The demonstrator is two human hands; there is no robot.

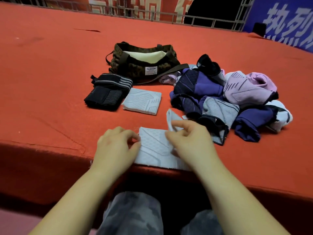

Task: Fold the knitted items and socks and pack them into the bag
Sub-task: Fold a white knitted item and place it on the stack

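Red surface (pixel 50 82); dark leopard-print bag (pixel 144 65); pale blue patterned knit (pixel 154 146); black grey-striped knit (pixel 108 90); purple, pink pile (pixel 228 99).

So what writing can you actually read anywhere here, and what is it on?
"FASHION": white label on the camouflage bag; the smaller lines under it are too small to read.
"热烈": large white characters on the blue banner, cut off at the edge.
Red banner: white characters, cropped, unreadable.

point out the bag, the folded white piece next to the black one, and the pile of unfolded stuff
bag (pixel 133 69), head view, on its patterned front wall
folded white piece (pixel 142 100), head view, middle of its top face
unfolded pile (pixel 208 88), head view, on the purple garment
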